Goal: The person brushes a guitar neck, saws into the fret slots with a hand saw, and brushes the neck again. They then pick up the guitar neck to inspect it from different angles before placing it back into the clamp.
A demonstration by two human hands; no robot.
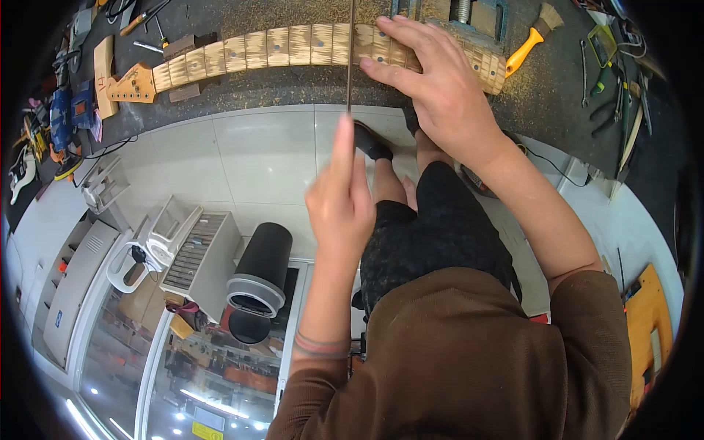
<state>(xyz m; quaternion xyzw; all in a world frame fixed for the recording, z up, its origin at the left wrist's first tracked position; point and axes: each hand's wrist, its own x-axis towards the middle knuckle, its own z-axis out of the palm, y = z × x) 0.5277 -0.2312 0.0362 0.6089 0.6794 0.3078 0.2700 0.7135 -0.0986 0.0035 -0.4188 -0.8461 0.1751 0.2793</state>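
Observation:
A pale maple guitar neck (257,48) lies across a dark, dusty workbench (293,88), with its headstock (132,84) at the left. My right hand (433,88) presses flat on the neck's right part, fingers pointing left. My left hand (341,205) is closed around the near end of a thin, straight metal tool (350,59). I see the tool edge-on; it runs away from me across the neck, just left of my right fingertips. Whether it is a file or a saw blade is unclear.
A vise (455,15) stands behind the neck. A yellow-handled brush (532,40) and hand tools (616,81) lie at the right, more tools (59,117) at the left. Below the bench are white floor tiles, a black cylinder (260,271), a white stool (158,238) and a glass case (205,367).

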